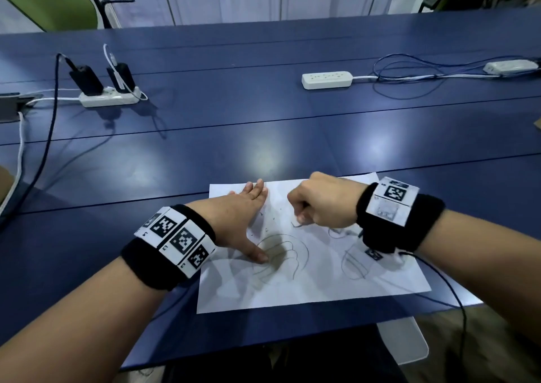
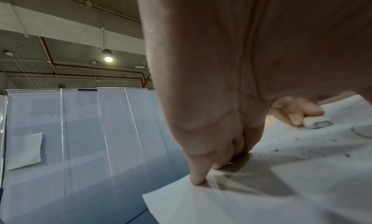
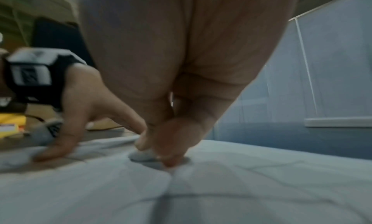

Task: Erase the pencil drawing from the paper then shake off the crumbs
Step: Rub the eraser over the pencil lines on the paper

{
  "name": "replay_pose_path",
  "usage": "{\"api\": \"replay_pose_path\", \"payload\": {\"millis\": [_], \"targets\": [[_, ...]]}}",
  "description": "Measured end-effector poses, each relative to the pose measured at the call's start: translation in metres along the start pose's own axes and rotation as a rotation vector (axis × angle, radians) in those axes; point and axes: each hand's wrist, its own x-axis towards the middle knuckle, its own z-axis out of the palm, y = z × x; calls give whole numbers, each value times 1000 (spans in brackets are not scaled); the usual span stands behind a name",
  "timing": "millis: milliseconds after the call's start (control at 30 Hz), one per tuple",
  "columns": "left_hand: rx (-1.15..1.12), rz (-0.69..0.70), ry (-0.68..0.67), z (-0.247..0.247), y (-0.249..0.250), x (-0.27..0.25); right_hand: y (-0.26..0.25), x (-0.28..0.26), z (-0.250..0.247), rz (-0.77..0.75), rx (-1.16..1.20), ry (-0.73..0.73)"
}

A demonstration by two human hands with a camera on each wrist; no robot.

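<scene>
A white sheet of paper [image 1: 322, 277] with pencil outlines lies near the front edge of the blue table [image 1: 263, 136]. My left hand [image 1: 248, 215] lies flat on the sheet's left part, fingers straight, thumb [image 1: 259, 255] on a drawn shape [image 1: 281, 253]. My right hand [image 1: 319, 204] is curled above the sheet's upper middle and pinches a small white eraser [image 2: 317, 122] against the paper [image 2: 281, 187]. In the right wrist view the eraser [image 3: 142, 155] touches the sheet under my fingertips. Dark crumbs [image 2: 302, 149] lie scattered between the hands.
Two white power strips stand farther back, one at the left [image 1: 109, 98] with black adapters, one at the right [image 1: 326, 79] with looped cables [image 1: 409, 81]. A black cable [image 1: 456, 292] runs from my right wristband over the table's front edge.
</scene>
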Motion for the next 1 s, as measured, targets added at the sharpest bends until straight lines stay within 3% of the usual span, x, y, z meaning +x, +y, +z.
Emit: {"api": "replay_pose_path", "payload": {"millis": [200,400,600,767,900,1000], "targets": [[20,-8,4,0,0,-1,8,28,-12,115,-1,135],[19,2,-5,1,-1,2,2,6,2,-20,5,-17],[26,-9,-5,2,-2,2,13,26,-12,77,-25,135],[24,-5,-10,0,-1,0,6,7,1,-28,-1,8],[23,-7,-15,0,0,-3,1,-1,2,-22,46,17],[34,-16,-33,2,-1,-11,1,-6,0,19,215,18]]}}
